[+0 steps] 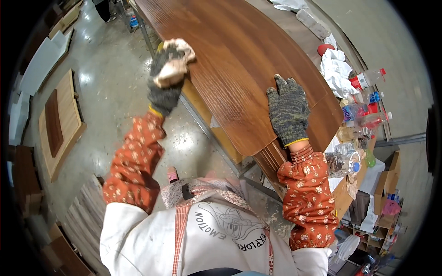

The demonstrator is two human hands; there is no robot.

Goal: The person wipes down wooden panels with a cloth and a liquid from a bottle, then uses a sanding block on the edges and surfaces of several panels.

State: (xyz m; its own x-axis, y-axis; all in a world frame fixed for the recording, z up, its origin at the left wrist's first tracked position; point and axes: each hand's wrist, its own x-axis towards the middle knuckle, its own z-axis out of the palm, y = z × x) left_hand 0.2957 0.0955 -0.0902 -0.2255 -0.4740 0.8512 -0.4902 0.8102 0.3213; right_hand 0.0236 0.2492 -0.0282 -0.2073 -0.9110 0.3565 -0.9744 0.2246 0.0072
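Observation:
A large brown wood-grain panel point(230, 60) with rounded corners lies before me on a metal-framed stand. My left hand point(166, 76), in a dark grey knit glove, grips a crumpled pale cloth point(171, 72) at the panel's left edge; the hand is slightly blurred. On the right part of the panel my right hand point(289, 108), gloved the same way, lies flat with its fingers stretched out and holds nothing. Under the panel's near end, a grooved brown wooden edge point(271, 158) sticks out.
Along the panel's right side stand several plastic bottles point(363, 119) beside crumpled white paper point(337, 73). A wooden board point(62, 124) with a darker strip rests on the floor at left. Shelving point(375, 237) with small items is at the lower right. Someone's legs point(103, 10) show far back.

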